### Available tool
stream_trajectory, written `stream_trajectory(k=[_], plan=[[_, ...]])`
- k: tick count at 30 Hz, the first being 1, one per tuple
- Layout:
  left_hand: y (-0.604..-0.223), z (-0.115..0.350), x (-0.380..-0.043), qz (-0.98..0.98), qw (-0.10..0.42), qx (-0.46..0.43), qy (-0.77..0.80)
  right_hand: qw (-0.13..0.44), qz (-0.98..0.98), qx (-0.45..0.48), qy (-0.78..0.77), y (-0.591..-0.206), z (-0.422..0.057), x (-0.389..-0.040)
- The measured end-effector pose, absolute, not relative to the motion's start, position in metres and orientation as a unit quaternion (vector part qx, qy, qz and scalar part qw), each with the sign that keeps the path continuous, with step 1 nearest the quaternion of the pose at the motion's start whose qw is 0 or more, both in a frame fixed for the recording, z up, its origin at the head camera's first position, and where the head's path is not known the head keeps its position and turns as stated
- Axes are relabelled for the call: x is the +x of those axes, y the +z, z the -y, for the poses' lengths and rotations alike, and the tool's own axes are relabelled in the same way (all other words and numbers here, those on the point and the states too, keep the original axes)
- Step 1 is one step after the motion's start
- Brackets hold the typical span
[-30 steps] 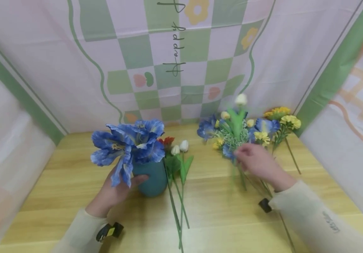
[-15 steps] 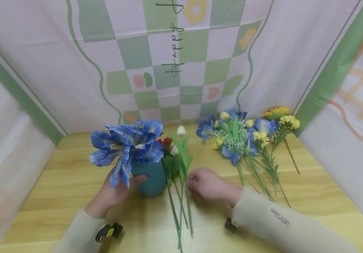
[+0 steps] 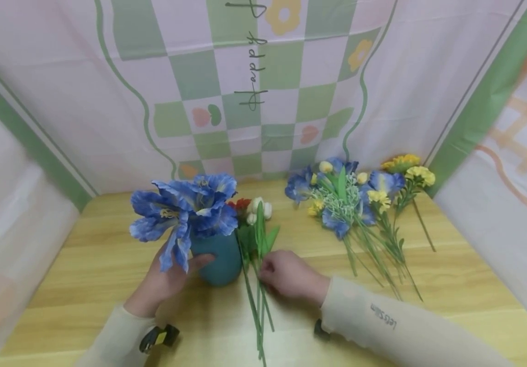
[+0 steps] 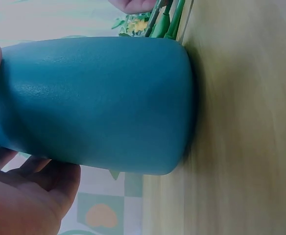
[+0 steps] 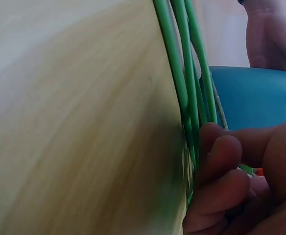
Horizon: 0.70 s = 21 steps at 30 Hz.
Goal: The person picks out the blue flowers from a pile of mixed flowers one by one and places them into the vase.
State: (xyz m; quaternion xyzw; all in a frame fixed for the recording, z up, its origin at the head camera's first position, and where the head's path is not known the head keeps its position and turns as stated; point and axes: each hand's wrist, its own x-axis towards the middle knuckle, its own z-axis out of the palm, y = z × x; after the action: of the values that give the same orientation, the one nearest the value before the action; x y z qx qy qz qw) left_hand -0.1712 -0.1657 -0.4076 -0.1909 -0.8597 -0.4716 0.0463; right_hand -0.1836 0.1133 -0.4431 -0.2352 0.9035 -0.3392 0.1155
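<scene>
My left hand (image 3: 171, 279) grips a teal vase (image 3: 220, 261), its thumb on the near side and its fingers round the other, as the left wrist view shows. Large blue flowers (image 3: 203, 206) stand in the vase and lean left. Just right of the vase, my right hand (image 3: 293, 275) pinches the green stem of a white tulip (image 3: 256, 205), low over the table. This tulip lies among other white tulips and a red flower (image 3: 241, 205). In the right wrist view, several green stems (image 5: 178, 63) run side by side past the fingertips.
A loose pile of blue flowers (image 3: 335, 224), small yellowish buds, pale green sprigs and yellow flowers (image 3: 421, 176) lies at the back right. The wooden table (image 3: 93, 265) meets a printed cloth backdrop (image 3: 240, 66) behind, with cloth on both sides.
My right hand has carried a white tulip from the right-hand pile leftward and lowered it onto the flowers beside the vase. My left hand stays on the vase.
</scene>
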Motion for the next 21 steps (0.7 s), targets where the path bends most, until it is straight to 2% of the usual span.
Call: stream_trajectory(k=[7,14,21], plan=[[-0.410,0.168,-0.173,0.861,0.046,-0.193,-0.468,0.108,-0.910,-0.222,-0.334,-0.443,-0.120,-0.187],[-0.411,0.170,-0.171,0.853,0.062,-0.209,-0.474,0.099,-0.917,-0.176,-0.344,-0.426,-0.141,-0.192],[-0.412,0.170,-0.173,0.858,0.049,-0.201,-0.470,0.026,-0.942,-0.118,-0.312,-0.398,-0.206,-0.210]])
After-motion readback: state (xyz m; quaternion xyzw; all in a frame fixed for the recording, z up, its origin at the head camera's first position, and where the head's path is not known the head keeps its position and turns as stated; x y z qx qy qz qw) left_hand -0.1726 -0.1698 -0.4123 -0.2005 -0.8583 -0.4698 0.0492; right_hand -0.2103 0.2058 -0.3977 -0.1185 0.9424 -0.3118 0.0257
